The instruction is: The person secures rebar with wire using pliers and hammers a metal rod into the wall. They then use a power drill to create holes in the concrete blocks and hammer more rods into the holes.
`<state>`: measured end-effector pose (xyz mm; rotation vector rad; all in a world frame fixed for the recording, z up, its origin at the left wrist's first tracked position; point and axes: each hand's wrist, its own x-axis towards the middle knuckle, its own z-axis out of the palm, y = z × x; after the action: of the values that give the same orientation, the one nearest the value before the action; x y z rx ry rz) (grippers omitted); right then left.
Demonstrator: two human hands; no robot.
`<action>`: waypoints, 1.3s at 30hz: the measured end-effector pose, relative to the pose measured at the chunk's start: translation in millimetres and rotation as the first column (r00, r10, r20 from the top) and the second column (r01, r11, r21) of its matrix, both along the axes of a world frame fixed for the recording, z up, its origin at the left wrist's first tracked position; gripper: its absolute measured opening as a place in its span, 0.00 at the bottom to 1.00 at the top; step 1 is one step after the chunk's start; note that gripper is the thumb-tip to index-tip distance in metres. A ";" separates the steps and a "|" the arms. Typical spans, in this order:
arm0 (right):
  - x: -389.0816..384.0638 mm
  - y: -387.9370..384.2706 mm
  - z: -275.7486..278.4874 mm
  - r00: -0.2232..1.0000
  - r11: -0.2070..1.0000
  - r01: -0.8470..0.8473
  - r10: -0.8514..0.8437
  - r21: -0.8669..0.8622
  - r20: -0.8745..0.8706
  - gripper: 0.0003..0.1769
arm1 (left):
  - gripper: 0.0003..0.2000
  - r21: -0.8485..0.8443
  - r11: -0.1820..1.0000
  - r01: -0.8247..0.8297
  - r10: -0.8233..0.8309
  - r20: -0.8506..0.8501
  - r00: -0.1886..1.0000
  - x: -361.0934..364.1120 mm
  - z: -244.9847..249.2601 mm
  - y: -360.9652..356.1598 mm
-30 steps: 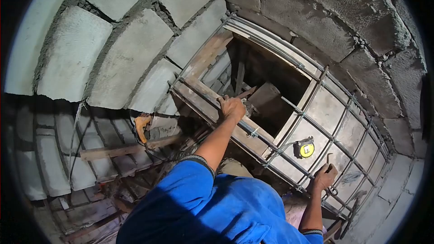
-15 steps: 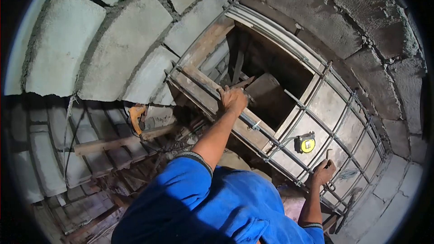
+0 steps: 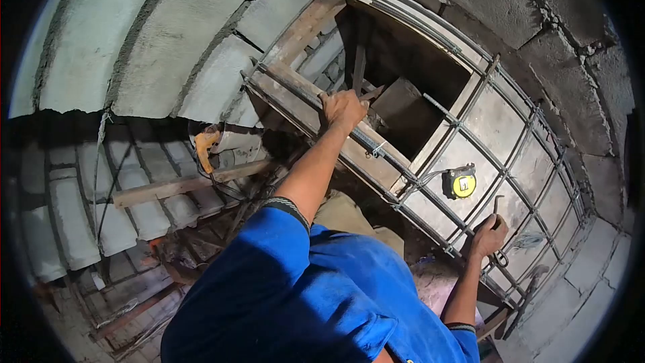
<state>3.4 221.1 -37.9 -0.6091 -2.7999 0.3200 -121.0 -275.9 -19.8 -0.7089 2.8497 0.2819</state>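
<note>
My left hand [image 3: 344, 110] is closed over a steel rebar [image 3: 289, 86] along the near side of the rectangular opening. At the right, my right hand [image 3: 489, 236] grips a thin hooked metal rod, likely a tie hook [image 3: 498, 204], its bent tip pointing up and a loop showing below the hand. Beneath that hand spreads a grid of tied rebar [image 3: 500, 173] over pale boards. A yellow and black tape measure [image 3: 461, 182] lies on the boards, up and left of my right hand. A wire tie [image 3: 377, 150] wraps the bars right of my left hand.
The dark opening [image 3: 416, 117] has a wooden frame. A hammer [image 3: 527, 299] rests at the grid's lower right, near a bundle of thin wire [image 3: 528, 239]. Block walls [image 3: 87, 40] curve around. An orange-handled power tool [image 3: 205, 148] and a timber [image 3: 188, 183] sit lower at left.
The view has tilted, so the grid and opening sit higher in the picture. My left hand's fingers look more tucked around the bar. My right hand still holds the hooked rod.
</note>
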 end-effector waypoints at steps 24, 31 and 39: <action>15.2 41.1 -23.2 0.840 0.990 0.073 -0.128 -0.124 -0.527 0.18 | 0.21 0.332 0.881 0.336 -0.071 -0.610 0.789 23.0 -9.0 -29.1; -14.0 -238.4 63.0 0.708 0.802 -0.379 -0.071 -0.462 -0.703 0.11 | 0.14 0.692 0.189 0.697 0.015 -0.712 0.702 85.3 28.1 -108.0; -48.7 -442.7 50.1 0.669 0.663 -0.738 0.696 -0.125 -0.260 0.20 | 0.15 0.855 0.390 0.342 0.337 -0.478 0.811 228.8 29.8 -302.6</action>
<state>-45.3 -221.6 12.2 0.5401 -2.6891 0.8003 107.9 -578.6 10.0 -0.3401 2.4081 2.2606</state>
